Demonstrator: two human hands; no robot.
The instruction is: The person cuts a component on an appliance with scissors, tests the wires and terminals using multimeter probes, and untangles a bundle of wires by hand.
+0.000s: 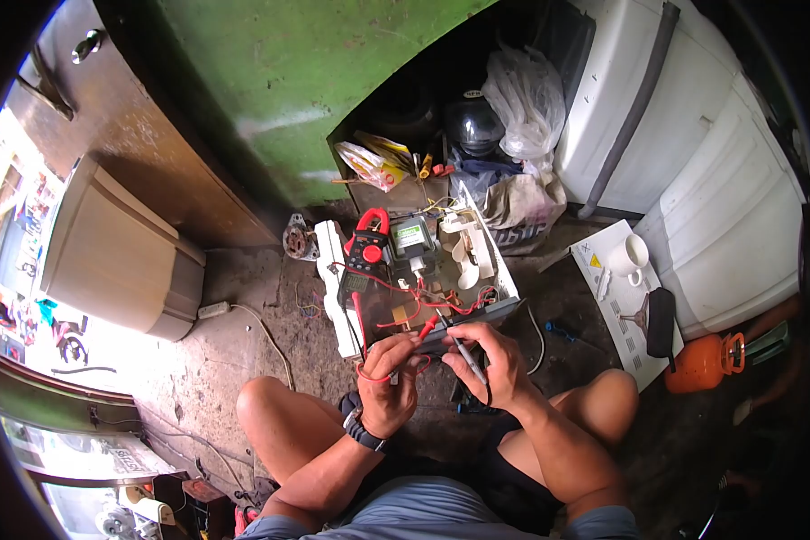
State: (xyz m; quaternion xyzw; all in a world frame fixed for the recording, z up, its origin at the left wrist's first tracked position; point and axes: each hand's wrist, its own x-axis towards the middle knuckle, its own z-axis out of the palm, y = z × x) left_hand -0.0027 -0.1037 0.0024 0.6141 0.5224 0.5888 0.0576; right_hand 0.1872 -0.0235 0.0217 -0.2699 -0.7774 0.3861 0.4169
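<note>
One red probe (428, 328) is in the left hand (390, 378). The fingers are curled and pinched closed on it, and a bit of red wire loops by them. The right hand (493, 367) is also pinched closed. It has hold of a thin grey stick (471, 358), a lot like a pen. The two hands are near each other, and the tips of the probe and the stick are close together. I can't tell if the tips touch.

The hands are at the near edge of an open white machine (334, 301), which sits on the floor (232, 355). Red wires (465, 310) run about inside it. A red and black meter (367, 252) lies on the left part of the machine. Beside the meter is a dark block with a green and white label (410, 236), and to the right of that is a white part with a round end (465, 263).

A round metal part (298, 238) sits just left of the machine. Off to the right, a white mug (628, 262) and a black pouch (661, 326) rest on a white panel (635, 362). A small blue thing (560, 332) lies on the floor between the machine and the panel. The person wears a dark watch (365, 432) on the left wrist.
</note>
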